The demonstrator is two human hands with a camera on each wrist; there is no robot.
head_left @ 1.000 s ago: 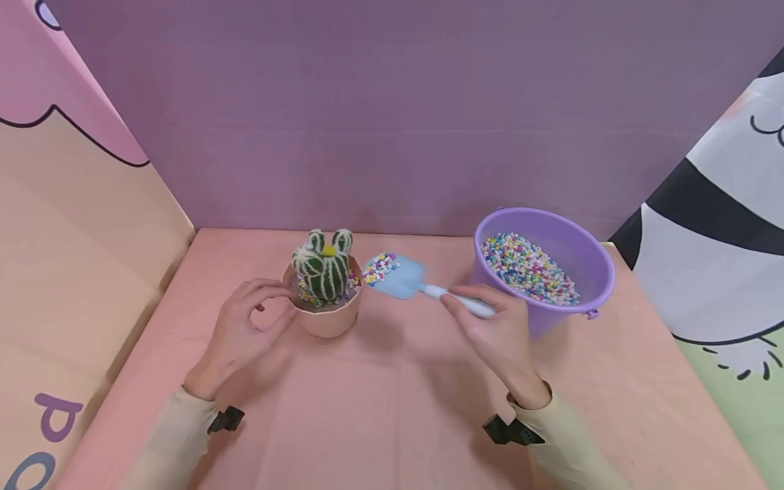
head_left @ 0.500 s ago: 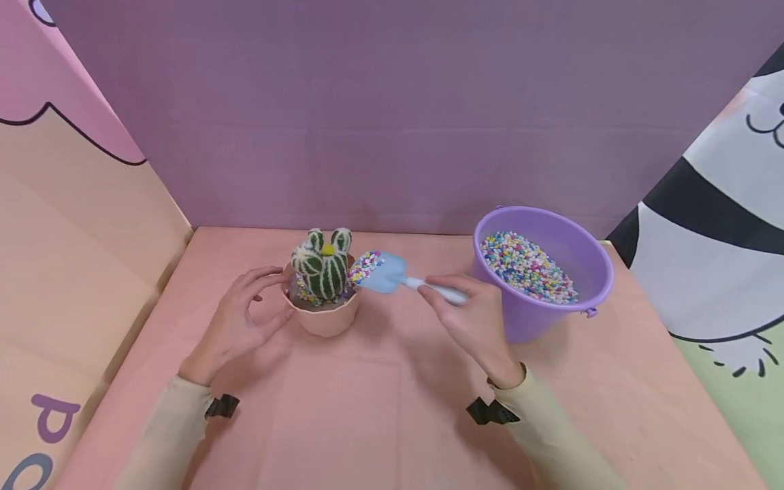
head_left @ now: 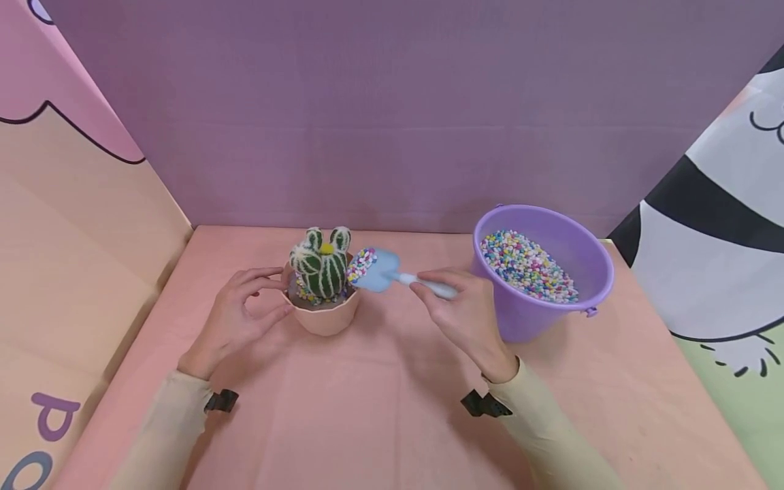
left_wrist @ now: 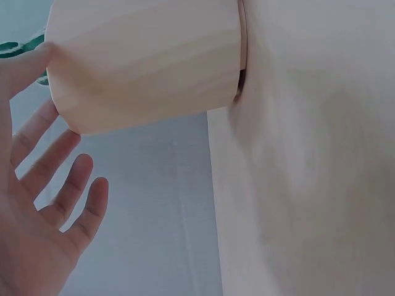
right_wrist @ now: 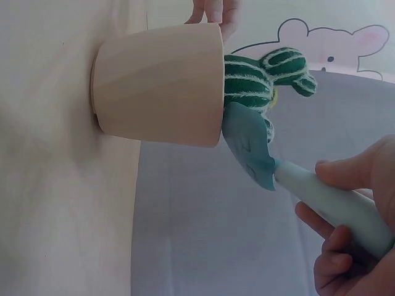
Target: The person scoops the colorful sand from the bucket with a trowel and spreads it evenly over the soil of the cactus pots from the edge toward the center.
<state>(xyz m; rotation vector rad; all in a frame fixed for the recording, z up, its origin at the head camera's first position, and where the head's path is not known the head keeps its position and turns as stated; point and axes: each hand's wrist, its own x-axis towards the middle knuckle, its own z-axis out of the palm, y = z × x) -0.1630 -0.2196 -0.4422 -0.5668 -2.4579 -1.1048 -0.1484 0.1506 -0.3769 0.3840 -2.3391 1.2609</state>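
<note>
right hand (head_left: 467, 314): thumb and fingers curled round the pale, rounded handle of a light blue, plastic-looking shovel (head_left: 381, 273). blade at the right rim of a peach, smooth-walled pot (head_left: 327, 321), contact unclear; small multicoloured beads (head_left: 362, 263) gathered toward its tip. left hand (head_left: 235, 316): fingers spread, nearly straight, fingertips against the pot's left rim, gripping nothing. pot upright on the pink-covered tabletop (head_left: 343, 422), a green, white-striped, fuzzy cactus (head_left: 324, 275) in it. purple, round bucket (head_left: 520, 316) of more beads well apart to the right.

handling, judged: shovel light, stiff, hard to damage; smooth handle could twist, so best held mid-length, thumb along the top. beads loose, apt to roll off if tilted. pot probably light, easily nudged; steady it by rim or outer wall. cactus looks soft.
</note>
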